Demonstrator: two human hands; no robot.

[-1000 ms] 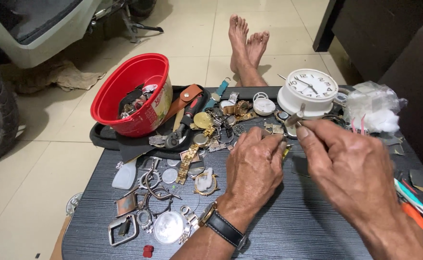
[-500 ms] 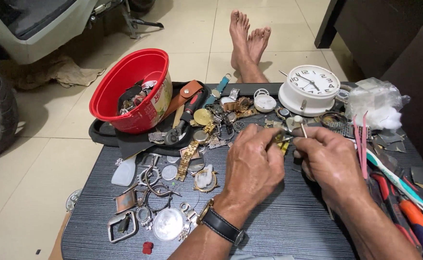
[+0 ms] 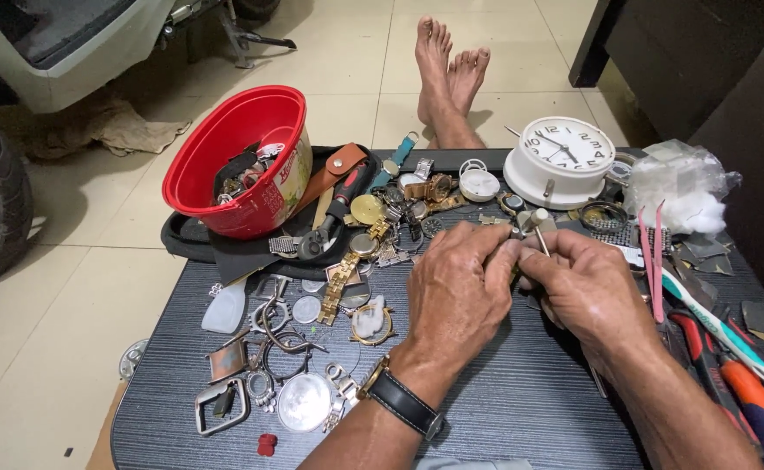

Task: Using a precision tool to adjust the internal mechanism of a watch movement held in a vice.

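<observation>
The right hand (image 3: 586, 292) has been drawn in against the left hand (image 3: 456, 296); a thin tool (image 3: 541, 235) is pinched between closed fingers.

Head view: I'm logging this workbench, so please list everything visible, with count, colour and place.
table: one, dark grey, centre
bowl: one, red, far left, holding parts
clock: one, white, far right
watch parts: many, silver and gold, left of hands
tweezers: one, pink, right
screwdrivers: count unclear, orange and red, right edge
plastic bag: one, clear, far right
feet: two, bare, on the floor beyond the table
left hand: wristwatch on wrist, fingertips pinching a small part
right hand: holds a thin tool
</observation>
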